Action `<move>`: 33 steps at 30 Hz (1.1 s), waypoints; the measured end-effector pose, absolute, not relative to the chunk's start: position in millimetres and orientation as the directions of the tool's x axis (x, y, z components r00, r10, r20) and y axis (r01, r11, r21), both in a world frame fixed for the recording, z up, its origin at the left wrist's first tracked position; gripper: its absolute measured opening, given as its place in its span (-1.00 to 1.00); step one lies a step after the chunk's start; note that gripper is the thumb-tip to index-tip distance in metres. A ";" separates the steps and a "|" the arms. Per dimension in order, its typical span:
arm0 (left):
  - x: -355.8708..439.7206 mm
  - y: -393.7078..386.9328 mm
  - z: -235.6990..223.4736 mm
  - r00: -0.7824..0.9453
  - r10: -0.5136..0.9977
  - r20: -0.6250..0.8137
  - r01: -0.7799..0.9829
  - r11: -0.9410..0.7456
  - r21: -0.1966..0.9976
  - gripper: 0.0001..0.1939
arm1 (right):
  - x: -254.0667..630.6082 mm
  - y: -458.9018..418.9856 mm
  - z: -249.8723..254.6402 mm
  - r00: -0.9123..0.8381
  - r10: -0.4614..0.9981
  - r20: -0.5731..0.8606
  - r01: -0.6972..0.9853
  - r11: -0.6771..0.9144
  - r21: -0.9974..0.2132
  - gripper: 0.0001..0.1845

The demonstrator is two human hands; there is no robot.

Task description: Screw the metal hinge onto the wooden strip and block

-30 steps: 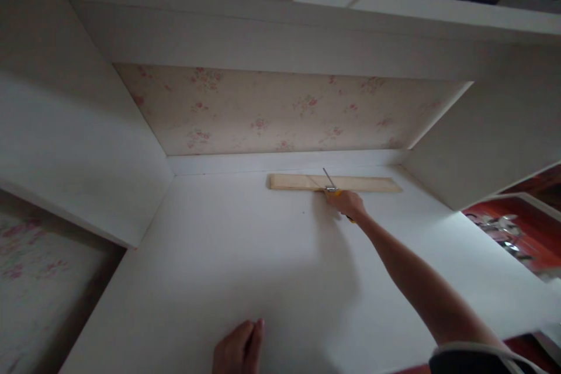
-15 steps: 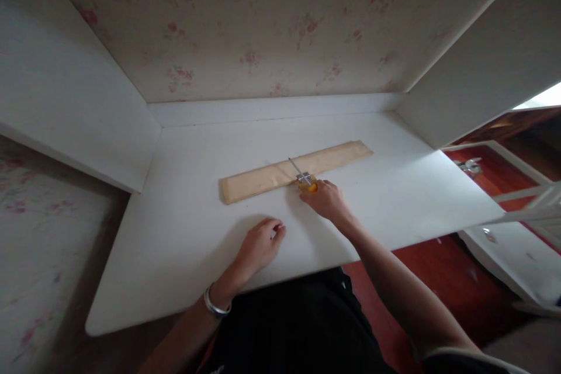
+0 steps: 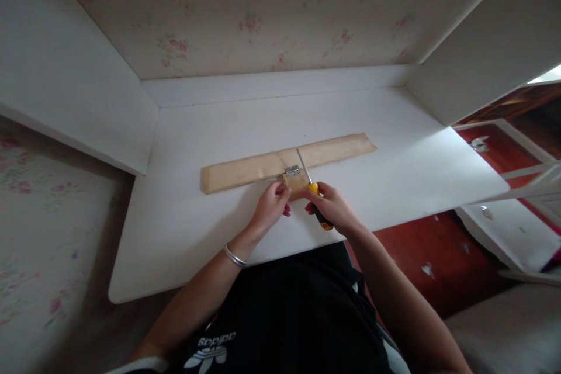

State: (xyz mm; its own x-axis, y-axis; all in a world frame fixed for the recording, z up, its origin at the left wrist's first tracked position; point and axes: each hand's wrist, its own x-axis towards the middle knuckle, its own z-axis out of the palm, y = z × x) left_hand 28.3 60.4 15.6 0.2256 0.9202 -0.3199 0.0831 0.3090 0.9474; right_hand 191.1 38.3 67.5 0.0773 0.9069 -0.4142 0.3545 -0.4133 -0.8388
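Observation:
A long, flat wooden board (image 3: 245, 170) lies slantwise on the white tabletop. Against its near edge sits a small wooden block (image 3: 297, 184), and a metal hinge (image 3: 292, 170) spans the two. My left hand (image 3: 272, 205) is closed on the block's left side, thumb and fingers pinching it. In my right hand (image 3: 332, 205) is a screwdriver (image 3: 313, 188) with a yellow and black handle; its shaft points away over the board, right of the hinge. The right fingers also rest close to the block's right side; whether they touch it I cannot tell.
The white table (image 3: 184, 245) has a raised back edge below flowered wallpaper (image 3: 249, 23). White panels (image 3: 79, 64) flank it left and right. Off to the right are a reddish floor (image 3: 416, 251) and white furniture (image 3: 517, 234).
My left hand has moved up and taken hold of the wooden block. My right hand now holds the screwdriver with its handle showing, shaft right of the hinge. The camera view has shifted.

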 end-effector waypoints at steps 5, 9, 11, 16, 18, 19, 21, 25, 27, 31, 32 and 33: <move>36.7 69.2 13.4 0.193 0.928 -0.318 0.119 0.299 0.947 -0.58 | 210.6 11.5 73.3 -0.004 0.853 -0.522 0.096 -0.519 -0.849 -0.64; 43.2 73.8 11.9 0.157 0.949 -0.272 0.173 0.244 0.954 -0.68 | 232.3 -0.3 87.1 -0.034 0.852 -0.522 -0.106 -0.522 -0.846 -0.62; 45.9 76.8 12.3 0.118 0.957 -0.264 0.200 0.237 0.951 -0.69 | 242.7 0.6 95.6 -0.082 0.853 -0.516 -0.112 -0.522 -0.846 -0.59; 51.6 83.8 17.3 0.090 0.961 -0.261 0.241 0.234 0.942 -0.63 | 270.1 13.3 110.9 -0.195 0.877 -0.440 0.017 -0.446 -0.895 -0.51; 53.3 83.5 19.8 0.077 0.958 -0.276 0.261 0.248 0.933 -0.59 | 283.5 19.9 114.5 -0.221 0.900 -0.376 0.049 -0.375 -0.926 -0.50; 54.2 82.6 20.8 0.066 0.958 -0.280 0.273 0.252 0.928 -0.57 | 290.5 23.7 116.3 -0.215 0.913 -0.346 0.076 -0.338 -0.938 -0.49; 56.1 80.2 22.3 0.048 0.962 -0.269 0.311 0.242 0.919 -0.56 | 303.6 32.4 120.2 -0.158 0.946 -0.282 0.151 -0.259 -0.954 -0.52; 60.7 78.1 21.9 -0.012 0.982 -0.188 0.407 0.177 0.896 -0.59 | 317.1 51.2 131.5 -0.028 0.996 -0.089 0.120 -0.085 -0.989 -0.72; 62.5 79.0 21.2 -0.040 0.985 -0.169 0.440 0.169 0.882 -0.58 | 316.9 59.2 139.4 0.041 0.998 0.040 0.027 0.039 -0.999 -0.77; 62.9 80.9 21.5 -0.028 0.980 -0.198 0.471 0.188 0.862 -0.52 | 313.0 72.3 157.0 0.183 0.956 0.230 -0.025 0.238 -0.971 -0.77; 62.4 80.9 21.6 -0.022 0.979 -0.204 0.473 0.190 0.860 -0.51 | 312.4 75.5 160.9 0.210 0.944 0.253 -0.016 0.262 -0.965 -0.76; 61.7 80.7 21.5 -0.014 0.978 -0.207 0.473 0.189 0.860 -0.49 | 311.7 78.7 164.1 0.237 0.933 0.270 -0.003 0.279 -0.960 -0.75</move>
